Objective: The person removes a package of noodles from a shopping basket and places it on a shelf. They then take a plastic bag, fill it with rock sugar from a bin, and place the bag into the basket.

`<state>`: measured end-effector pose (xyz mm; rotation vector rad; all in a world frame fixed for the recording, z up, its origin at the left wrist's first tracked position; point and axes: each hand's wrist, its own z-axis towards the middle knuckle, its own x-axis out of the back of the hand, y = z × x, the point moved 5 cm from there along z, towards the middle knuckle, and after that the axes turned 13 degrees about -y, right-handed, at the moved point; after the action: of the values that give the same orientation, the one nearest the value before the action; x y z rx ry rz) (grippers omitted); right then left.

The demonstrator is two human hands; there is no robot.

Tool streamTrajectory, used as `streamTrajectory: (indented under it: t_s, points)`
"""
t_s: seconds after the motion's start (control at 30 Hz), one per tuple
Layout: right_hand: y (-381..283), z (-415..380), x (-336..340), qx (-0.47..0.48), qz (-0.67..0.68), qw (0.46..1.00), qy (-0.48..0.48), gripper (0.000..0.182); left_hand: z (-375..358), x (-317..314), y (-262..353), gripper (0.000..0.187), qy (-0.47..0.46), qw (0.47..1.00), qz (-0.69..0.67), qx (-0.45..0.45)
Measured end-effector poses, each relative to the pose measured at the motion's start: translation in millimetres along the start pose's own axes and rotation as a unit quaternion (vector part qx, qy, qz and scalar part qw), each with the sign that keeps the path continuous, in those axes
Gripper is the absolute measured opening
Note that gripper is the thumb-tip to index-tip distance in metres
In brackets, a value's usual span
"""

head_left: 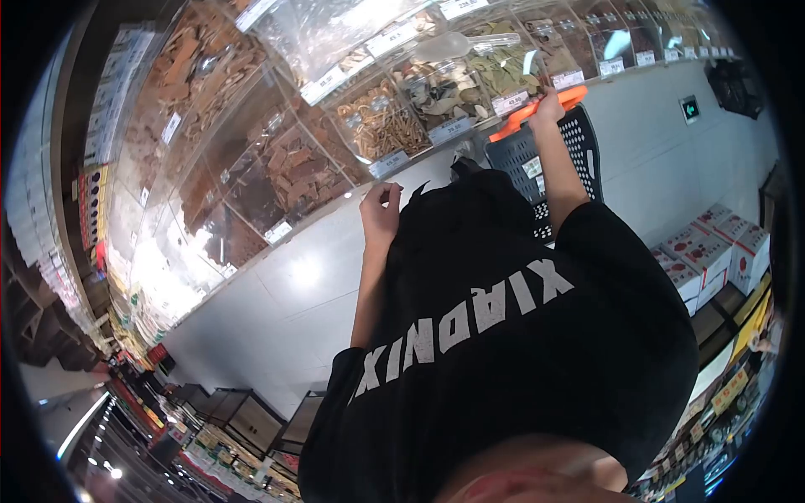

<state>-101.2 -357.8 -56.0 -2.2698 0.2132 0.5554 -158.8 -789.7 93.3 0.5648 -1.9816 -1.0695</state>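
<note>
My right hand (549, 107) is closed around the orange handle (516, 122) of a dark grey shopping basket (580, 142) with holes in its side. The basket hangs beside the counter, below a bin of green dried leaves (508, 70). My left hand (381, 204) is raised near the counter's front edge, fingers curled, below a bin of brown twisted dried goods (379, 126). Whether anything is between its fingers is too small to tell. A clear plastic scoop (444, 46) lies on top of the bins.
Clear bins of reddish-brown pieces (302, 168) with price tags run along the counter. White boxes (700, 251) are stacked at the right. Shelves of goods (222, 453) stand at the lower left. A green exit sign (689, 109) is on a pale surface.
</note>
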Motion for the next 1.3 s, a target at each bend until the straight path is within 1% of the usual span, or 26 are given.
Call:
streamTrajectory:
  t_s: [0.07,0.13,0.17,0.3,0.4,0.5,0.53,0.57,0.67,0.8,0.83,0.93,0.97,1.03,1.07,1.13,1.2,1.27,1.3]
  points:
    - [6,10,7,0.011,-0.020,1.000,-0.018,0.019,-28,7,-12,0.018,0.030,0.999,-0.014,-0.004]
    - [10,-4,7,0.002,-0.011,1.000,-0.026,0.021,-59,9,-25,0.017,0.057,0.998,-0.029,0.003]
    - [13,-11,10,0.007,-0.039,0.999,-0.036,0.023,-76,7,-35,0.017,0.063,0.997,-0.034,0.010]
    - [34,-64,22,-0.009,-0.077,0.994,-0.077,0.022,-150,-16,-75,0.020,0.075,0.995,-0.053,0.029]
    - [62,-90,46,-0.043,-0.114,0.984,-0.126,0.020,-204,-53,-109,0.020,0.059,0.991,-0.095,0.074]
    - [84,-132,73,-0.058,-0.159,0.974,-0.153,0.023,-249,-95,-144,0.017,0.042,0.979,-0.162,0.112]
    - [90,-144,83,-0.058,-0.171,0.970,-0.160,0.024,-257,-100,-144,0.017,0.036,0.976,-0.176,0.120]
    - [93,-152,90,-0.058,-0.181,0.967,-0.168,0.024,-264,-104,-142,0.016,0.028,0.980,-0.159,0.117]
    - [97,-178,118,-0.067,-0.229,0.953,-0.188,0.023,-268,-113,-133,0.015,0.015,0.985,-0.151,0.087]
    - [92,-218,147,-0.083,-0.284,0.932,-0.209,0.021,-249,-117,-95,0.014,0.019,0.994,-0.105,0.032]
    - [93,-227,154,-0.090,-0.296,0.925,-0.219,0.022,-243,-117,-81,0.016,-0.002,0.995,-0.091,0.034]
    - [95,-252,172,-0.108,-0.348,0.897,-0.249,0.020,-229,-128,-45,0.020,0.002,0.999,-0.021,-0.036]
    - [93,-262,183,-0.114,-0.370,0.886,-0.256,0.019,-226,-136,-37,0.030,-0.026,0.999,-0.004,-0.041]
    - [93,-280,203,-0.131,-0.404,0.857,-0.291,0.019,-224,-151,-20,0.039,-0.044,0.991,0.091,-0.083]
    - [93,-289,214,-0.137,-0.419,0.843,-0.308,0.020,-223,-161,-10,0.044,-0.053,0.983,0.139,-0.107]
    - [93,-310,245,-0.189,-0.427,0.818,-0.336,0.018,-228,-184,10,0.047,-0.057,0.959,0.230,-0.158]
    - [82,-334,276,-0.179,-0.492,0.756,-0.392,0.020,-237,-213,21,0.050,-0.076,0.924,0.315,-0.201]
    - [78,-351,316,-0.218,-0.504,0.703,-0.452,0.022,-248,-246,8,0.053,-0.109,0.881,0.397,-0.234]
    - [75,-358,333,-0.238,-0.508,0.673,-0.482,0.023,-259,-262,-2,0.044,-0.105,0.858,0.445,-0.236]
